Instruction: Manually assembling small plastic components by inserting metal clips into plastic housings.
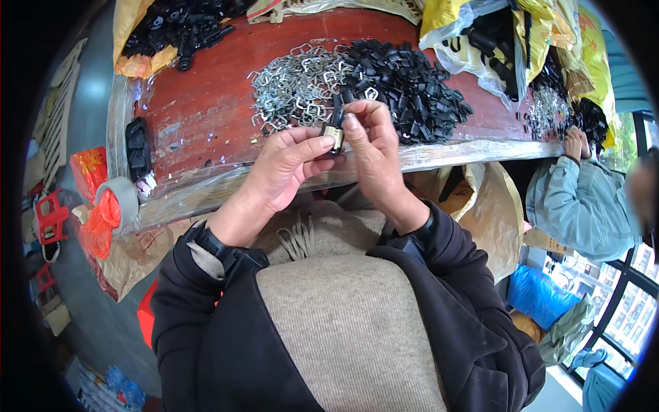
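Observation:
My left hand [280, 165] pinches a small black plastic part with a cream-coloured block [333, 136] on it, just above the table's near edge. From the other side, my right hand [377, 147] has its thumb and fingers closed on the same part. How the black and cream pieces join is too small to tell. Right behind my hands lies a heap of bent silvery metal clips [295, 86]. Touching it on the right is a bigger heap of small black plastic pieces [412, 89]. A light metal ring [371, 93] shows just beyond my right fingers.
The red table [206, 96] has a plastic-wrapped wooden edge [473, 152]. Bags of black parts [175, 31] stand at the back left and back right. A black tray-like piece [138, 147] and a tape roll [122, 199] are at the left. Another person's hand [575, 143] works at the right.

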